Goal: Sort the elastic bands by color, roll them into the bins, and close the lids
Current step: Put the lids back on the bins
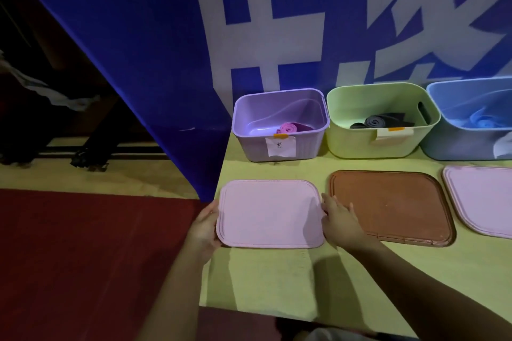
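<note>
On the yellow-green table (pixel 277 279), a smooth pink lid (pixel 270 214), flat with rounded corners, lies between both hands: the left hand (pixel 203 230) cups its left edge, the right hand (pixel 339 220) grips its right edge with curled fingers. Behind stand open plastic bins: the purple bin (pixel 279 124) holds a rolled pink-purple band (pixel 289 128), the green bin (pixel 382 119) dark rolled bands (pixel 379 121). A brown lid (pixel 393 207) lies beside.
</note>
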`<state>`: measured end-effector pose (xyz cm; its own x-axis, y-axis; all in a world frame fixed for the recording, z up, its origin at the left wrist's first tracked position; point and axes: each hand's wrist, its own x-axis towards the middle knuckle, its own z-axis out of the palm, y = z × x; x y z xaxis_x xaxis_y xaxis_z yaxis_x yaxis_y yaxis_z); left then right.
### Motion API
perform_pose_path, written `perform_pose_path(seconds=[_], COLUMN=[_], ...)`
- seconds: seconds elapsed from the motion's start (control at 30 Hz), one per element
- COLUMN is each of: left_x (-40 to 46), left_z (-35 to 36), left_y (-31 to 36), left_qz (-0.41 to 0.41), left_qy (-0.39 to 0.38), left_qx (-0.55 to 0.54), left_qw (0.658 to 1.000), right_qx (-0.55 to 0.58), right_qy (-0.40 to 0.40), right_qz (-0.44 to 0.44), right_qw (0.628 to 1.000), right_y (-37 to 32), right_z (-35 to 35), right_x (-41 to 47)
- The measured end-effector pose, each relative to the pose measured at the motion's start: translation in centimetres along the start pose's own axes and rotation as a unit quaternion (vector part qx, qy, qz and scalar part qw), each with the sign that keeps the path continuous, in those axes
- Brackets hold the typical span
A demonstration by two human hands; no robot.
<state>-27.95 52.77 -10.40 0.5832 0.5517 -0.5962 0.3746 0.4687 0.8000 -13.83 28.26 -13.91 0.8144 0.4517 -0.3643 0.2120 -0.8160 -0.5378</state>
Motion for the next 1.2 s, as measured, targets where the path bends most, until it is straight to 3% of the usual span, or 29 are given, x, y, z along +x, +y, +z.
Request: perform_pose_path(seconds=[0.3, 0.4, 0.5, 0.63, 0.73, 0.83, 0.97, 1.1, 1.2], left_x=[-2.0, -2.2, -1.7, -0.9, 0.1, 1.1, 2.4, 4.3, 6.7], left_z=[-0.7, 0.0, 1.0, 2.5, 3.7, 5.2, 6.9, 8.9, 9.9], left_y=[3.6, 6.2, 8.3, 10.4, 11.7, 12.8, 14.0, 15.5, 16.4], left_qz=[0.081, 0.079, 0.053, 0.028, 0.051, 0.135, 0.245, 0.24, 0.228], left_qy=[-0.027, -0.032, -0.032, -0.025, -0.067, -0.078, -0.025, -0.044, -0.056], left_qx=[-0.015, -0.042, -0.097, -0.186, -0.169, -0.072, 0.108, 0.129, 0.138], left_qw=[0.996, 0.995, 0.993, 0.982, 0.982, 0.985, 0.963, 0.961, 0.962], right_qx=[0.06, 0.097, 0.207, 0.317, 0.405, 0.452, 0.443, 0.415, 0.403], right_qy=[-0.027, 0.037, 0.118, 0.163, 0.185, 0.217, 0.282, 0.256, 0.231], right_qz=[-0.127, -0.182, -0.192, -0.199, -0.205, -0.162, -0.041, 0.054, 0.061], right_qw=[0.99, 0.978, 0.952, 0.913, 0.871, 0.85, 0.85, 0.872, 0.883], right_y=[1.5, 1.4, -0.1, -3.8, -6.2, -7.4, -7.9, -8.4, -8.8], right_z=[-2.1, -3.4, -5.8, -10.0, -12.7, -14.7, -16.1, -17.6, -17.7], right_x=[-1.2, -1.3, -1.9, -3.1, -3.0, -1.4, 2.7, 6.6, 9.3])
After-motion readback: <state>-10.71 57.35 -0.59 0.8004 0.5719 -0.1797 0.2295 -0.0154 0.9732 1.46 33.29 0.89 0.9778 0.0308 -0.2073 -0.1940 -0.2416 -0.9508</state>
